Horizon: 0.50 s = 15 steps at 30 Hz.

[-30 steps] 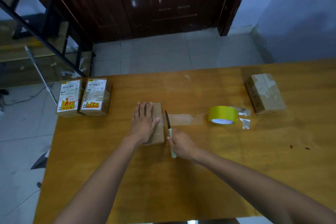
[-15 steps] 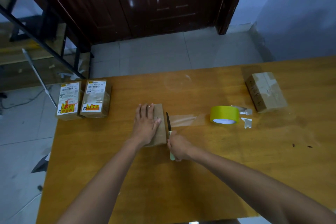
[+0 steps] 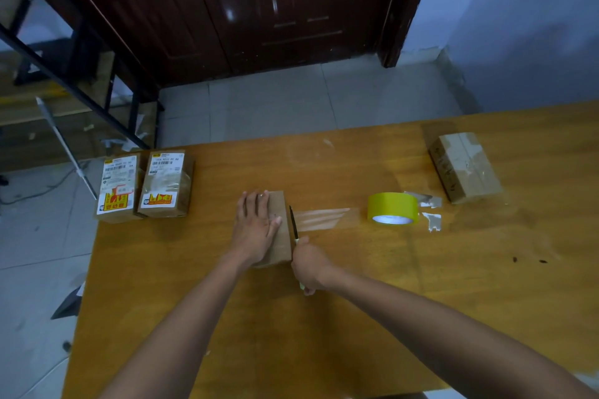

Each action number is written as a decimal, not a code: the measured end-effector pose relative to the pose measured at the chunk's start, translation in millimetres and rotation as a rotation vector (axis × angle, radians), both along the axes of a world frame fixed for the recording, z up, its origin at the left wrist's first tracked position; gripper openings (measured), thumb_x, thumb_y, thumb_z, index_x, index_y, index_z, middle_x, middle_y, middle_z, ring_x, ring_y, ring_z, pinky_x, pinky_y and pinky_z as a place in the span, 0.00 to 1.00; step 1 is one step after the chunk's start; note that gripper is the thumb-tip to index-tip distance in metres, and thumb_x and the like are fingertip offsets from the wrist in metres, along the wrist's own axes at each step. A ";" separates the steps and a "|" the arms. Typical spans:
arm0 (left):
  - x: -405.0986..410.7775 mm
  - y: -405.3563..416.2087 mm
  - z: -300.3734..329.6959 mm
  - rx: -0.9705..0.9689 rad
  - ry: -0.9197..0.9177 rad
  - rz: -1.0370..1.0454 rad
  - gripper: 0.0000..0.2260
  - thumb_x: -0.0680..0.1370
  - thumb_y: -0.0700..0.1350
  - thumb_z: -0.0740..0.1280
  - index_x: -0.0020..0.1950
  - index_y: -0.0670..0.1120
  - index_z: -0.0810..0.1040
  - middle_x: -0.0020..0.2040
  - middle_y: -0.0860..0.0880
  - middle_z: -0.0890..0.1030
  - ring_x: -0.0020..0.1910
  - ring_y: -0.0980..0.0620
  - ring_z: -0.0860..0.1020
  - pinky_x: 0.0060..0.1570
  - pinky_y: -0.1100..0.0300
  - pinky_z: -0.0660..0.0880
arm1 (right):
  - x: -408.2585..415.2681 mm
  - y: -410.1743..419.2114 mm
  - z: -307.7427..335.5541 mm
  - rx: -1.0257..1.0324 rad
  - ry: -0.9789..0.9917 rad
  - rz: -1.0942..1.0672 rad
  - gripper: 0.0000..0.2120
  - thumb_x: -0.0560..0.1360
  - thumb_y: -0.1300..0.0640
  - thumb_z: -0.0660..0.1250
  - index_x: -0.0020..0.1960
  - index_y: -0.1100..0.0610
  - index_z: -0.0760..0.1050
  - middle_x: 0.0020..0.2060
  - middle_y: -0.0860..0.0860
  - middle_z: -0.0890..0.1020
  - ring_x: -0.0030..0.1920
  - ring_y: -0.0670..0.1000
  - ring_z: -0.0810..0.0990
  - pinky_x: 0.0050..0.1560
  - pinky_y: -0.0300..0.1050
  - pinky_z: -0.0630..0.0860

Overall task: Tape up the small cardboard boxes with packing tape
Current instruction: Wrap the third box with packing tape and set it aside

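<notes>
A small brown cardboard box lies mid-table under my left hand, which presses flat on its top with fingers spread. My right hand grips a knife with a pale green handle; its dark blade stands against the box's right edge. A strip of clear tape runs from that edge across the wood to the yellow tape roll.
Two labelled boxes sit side by side at the table's left edge. Another taped box lies at the far right. Tape scraps lie beside the roll. The wooden table ends at tiled floor on the left and far side.
My right hand has slid the knife left, from a small gap beside the box to right against its edge. My left hand stays flat on the box.
</notes>
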State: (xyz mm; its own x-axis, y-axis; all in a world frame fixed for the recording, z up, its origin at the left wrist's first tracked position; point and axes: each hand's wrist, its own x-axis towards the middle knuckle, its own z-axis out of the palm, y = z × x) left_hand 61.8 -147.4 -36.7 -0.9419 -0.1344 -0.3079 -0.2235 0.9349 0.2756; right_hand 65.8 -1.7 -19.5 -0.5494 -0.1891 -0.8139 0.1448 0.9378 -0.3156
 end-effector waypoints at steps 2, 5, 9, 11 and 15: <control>0.0 0.5 -0.2 0.000 0.001 0.005 0.30 0.83 0.58 0.51 0.79 0.45 0.47 0.77 0.45 0.50 0.77 0.41 0.42 0.76 0.47 0.46 | 0.5 -0.1 -0.4 0.034 -0.022 0.097 0.54 0.67 0.56 0.77 0.73 0.76 0.43 0.65 0.67 0.73 0.59 0.62 0.78 0.55 0.48 0.77; -0.1 0.4 -0.4 0.005 -0.002 0.008 0.30 0.82 0.58 0.52 0.79 0.45 0.47 0.77 0.45 0.50 0.77 0.41 0.42 0.75 0.47 0.46 | -0.6 0.4 0.3 0.049 0.058 0.237 0.52 0.68 0.54 0.77 0.73 0.75 0.46 0.68 0.68 0.69 0.60 0.62 0.78 0.57 0.47 0.77; -0.6 2.3 0.5 -0.008 0.010 0.012 0.30 0.83 0.57 0.52 0.79 0.44 0.48 0.77 0.43 0.51 0.77 0.40 0.43 0.76 0.47 0.46 | -6.4 3.7 0.7 -0.028 -0.012 0.075 0.24 0.79 0.61 0.62 0.72 0.65 0.62 0.57 0.65 0.78 0.48 0.58 0.81 0.35 0.39 0.75; -1.4 3.2 0.5 -0.019 0.019 0.007 0.29 0.83 0.56 0.52 0.79 0.43 0.49 0.77 0.43 0.52 0.76 0.40 0.44 0.76 0.48 0.46 | -8.0 3.5 -0.1 -0.004 0.046 0.217 0.25 0.79 0.57 0.64 0.72 0.66 0.63 0.59 0.66 0.76 0.53 0.61 0.80 0.41 0.41 0.77; -1.8 2.7 -0.5 -0.018 0.014 0.012 0.29 0.83 0.57 0.52 0.79 0.44 0.49 0.76 0.43 0.52 0.76 0.40 0.44 0.76 0.48 0.46 | 1.4 6.1 15.0 0.015 0.043 0.359 0.33 0.77 0.46 0.65 0.71 0.69 0.65 0.65 0.67 0.72 0.64 0.65 0.74 0.62 0.48 0.74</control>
State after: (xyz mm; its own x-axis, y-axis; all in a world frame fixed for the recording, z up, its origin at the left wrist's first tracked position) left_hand 60.0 -144.6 -37.2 -0.9445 -0.1508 -0.2919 -0.2307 0.9370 0.2623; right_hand 67.1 4.3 -4.5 -0.4838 -0.3640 -0.7959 -0.2074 0.9312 -0.2998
